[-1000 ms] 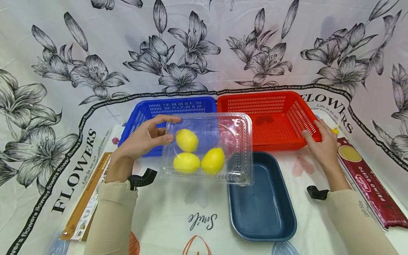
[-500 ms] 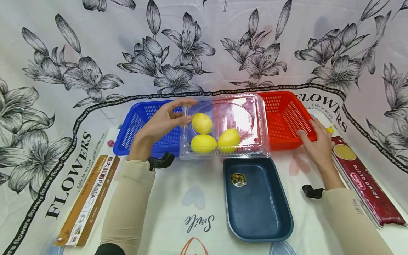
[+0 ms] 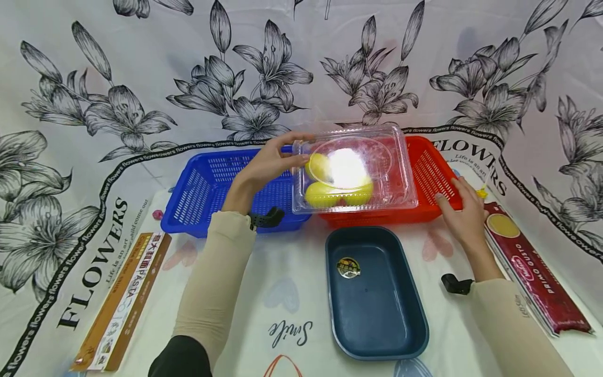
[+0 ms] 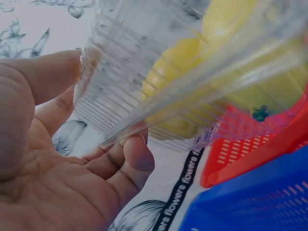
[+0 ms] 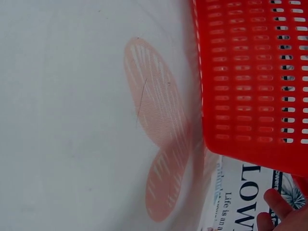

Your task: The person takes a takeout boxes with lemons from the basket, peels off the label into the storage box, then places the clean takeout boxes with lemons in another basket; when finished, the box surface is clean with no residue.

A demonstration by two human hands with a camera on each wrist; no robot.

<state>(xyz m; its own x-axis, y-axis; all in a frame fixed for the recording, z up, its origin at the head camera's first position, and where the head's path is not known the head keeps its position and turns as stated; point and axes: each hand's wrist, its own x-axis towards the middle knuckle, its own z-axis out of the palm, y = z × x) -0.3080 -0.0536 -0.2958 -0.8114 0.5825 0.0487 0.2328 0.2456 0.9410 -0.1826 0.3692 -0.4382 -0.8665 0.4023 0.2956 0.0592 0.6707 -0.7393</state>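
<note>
My left hand (image 3: 268,170) pinches the left edge of a clear plastic clamshell box (image 3: 393,196). Three yellow lemons (image 3: 322,195) lie inside it, partly hidden by glare on the plastic. The box is tilted and hangs over the red basket (image 3: 431,175), its left end by the blue basket (image 3: 188,204). In the left wrist view, the thumb and fingers (image 4: 139,154) are on either side of the box edge. My right hand (image 3: 466,220) grips the red basket's front right corner; only some fingertips (image 5: 274,199) show in the right wrist view.
A dark blue tray (image 3: 377,314) with a gold sticker stands in front of the red basket. On the left lies a brown pasta box (image 3: 124,303), on the right a dark red pasta packet (image 3: 537,272). Floral cloth (image 3: 282,68) covers the wall behind.
My left hand has carried the clear box with the lemons up, away from me and to the right, from over the tray to over the red basket. My right hand stays at the red basket's corner.
</note>
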